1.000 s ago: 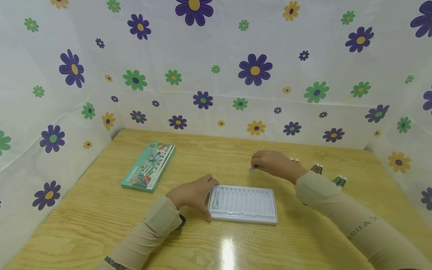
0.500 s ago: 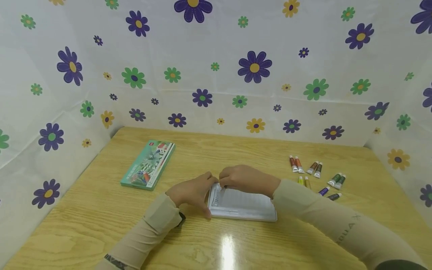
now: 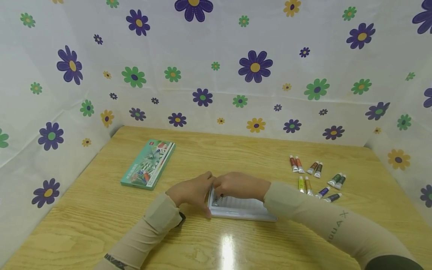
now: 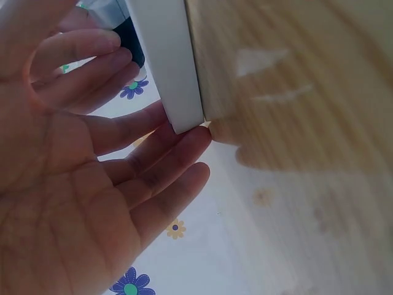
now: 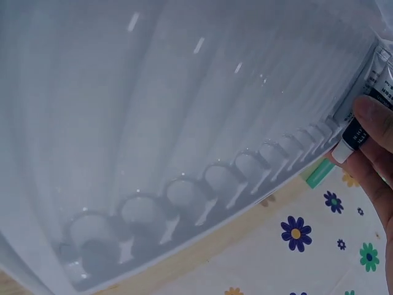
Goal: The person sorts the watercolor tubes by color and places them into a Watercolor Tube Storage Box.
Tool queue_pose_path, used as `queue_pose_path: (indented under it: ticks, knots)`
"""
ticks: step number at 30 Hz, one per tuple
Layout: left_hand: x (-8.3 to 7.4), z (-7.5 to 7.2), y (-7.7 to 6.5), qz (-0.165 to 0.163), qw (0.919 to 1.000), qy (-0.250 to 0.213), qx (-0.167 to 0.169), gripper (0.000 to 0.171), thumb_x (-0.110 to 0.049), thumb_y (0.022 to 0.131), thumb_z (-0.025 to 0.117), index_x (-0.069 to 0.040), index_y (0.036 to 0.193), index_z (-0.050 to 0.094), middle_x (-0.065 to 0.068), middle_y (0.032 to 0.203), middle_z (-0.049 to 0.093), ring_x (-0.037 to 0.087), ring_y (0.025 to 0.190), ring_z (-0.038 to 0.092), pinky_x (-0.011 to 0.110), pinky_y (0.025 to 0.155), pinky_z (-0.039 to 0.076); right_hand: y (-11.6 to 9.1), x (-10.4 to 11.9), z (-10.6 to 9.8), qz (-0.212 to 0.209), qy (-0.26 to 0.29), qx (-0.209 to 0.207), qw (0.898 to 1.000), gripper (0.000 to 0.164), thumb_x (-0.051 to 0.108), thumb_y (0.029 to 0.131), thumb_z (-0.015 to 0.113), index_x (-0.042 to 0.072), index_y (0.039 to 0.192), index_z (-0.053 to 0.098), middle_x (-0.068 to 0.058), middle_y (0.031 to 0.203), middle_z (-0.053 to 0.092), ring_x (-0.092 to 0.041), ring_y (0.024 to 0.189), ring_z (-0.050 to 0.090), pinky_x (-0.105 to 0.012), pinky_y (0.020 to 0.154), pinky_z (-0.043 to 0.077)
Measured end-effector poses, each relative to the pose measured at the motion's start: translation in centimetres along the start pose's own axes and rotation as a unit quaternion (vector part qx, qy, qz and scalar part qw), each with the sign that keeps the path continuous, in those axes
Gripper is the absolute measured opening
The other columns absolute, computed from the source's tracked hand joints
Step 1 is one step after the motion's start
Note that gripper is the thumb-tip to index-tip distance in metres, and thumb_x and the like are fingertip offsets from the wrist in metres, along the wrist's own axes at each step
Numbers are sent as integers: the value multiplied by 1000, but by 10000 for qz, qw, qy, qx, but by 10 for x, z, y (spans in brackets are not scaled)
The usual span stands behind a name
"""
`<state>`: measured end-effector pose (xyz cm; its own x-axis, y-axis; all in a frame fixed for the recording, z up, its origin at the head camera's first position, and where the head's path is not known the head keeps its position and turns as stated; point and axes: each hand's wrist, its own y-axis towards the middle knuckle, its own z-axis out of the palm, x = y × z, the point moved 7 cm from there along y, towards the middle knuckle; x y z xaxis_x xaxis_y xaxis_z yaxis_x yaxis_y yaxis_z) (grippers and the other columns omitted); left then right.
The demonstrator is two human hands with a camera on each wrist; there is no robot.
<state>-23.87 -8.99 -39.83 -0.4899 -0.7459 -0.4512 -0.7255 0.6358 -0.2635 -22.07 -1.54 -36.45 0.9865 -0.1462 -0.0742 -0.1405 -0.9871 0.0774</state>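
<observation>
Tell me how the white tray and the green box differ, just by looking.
The white tray is plain, with moulded slots; the green box has a colourful printed picture on top.
The tray lies with its long sides running roughly left to right, while the box lies slanted, pointing away from the person.
The left hand touches the tray; no hand touches the box.
Both are flat and rectangular.

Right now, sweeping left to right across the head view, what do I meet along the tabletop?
Teal box, left hand, right hand, dark red tube, orange tube, brown tube, darker brown tube, green tube, darker green tube.
</observation>
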Motion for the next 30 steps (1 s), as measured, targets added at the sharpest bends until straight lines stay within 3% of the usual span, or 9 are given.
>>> queue_pose_path:
  ticks: [20, 30]
  knots:
    - [-1, -3, -2, 81, 9998, -145, -99, 85, -36, 56, 89, -4, 123, 49, 4, 104, 42, 15, 89, 41, 30, 81, 46, 3, -1, 5, -1, -283, -4, 9996, 5, 17, 80, 71, 17, 85, 73, 5, 91, 60, -3, 80, 57, -10, 71, 50]
    - [1, 0, -1, -9, 9999, -134, -35, 85, -37, 56, 89, -4, 123, 48, 4, 106, 42, 15, 91, 42, 32, 85, 46, 5, 0, 9, 35, -346, 196, 9992, 8, 19, 80, 71, 17, 87, 73, 5, 89, 63, -4, 83, 58, -10, 74, 50]
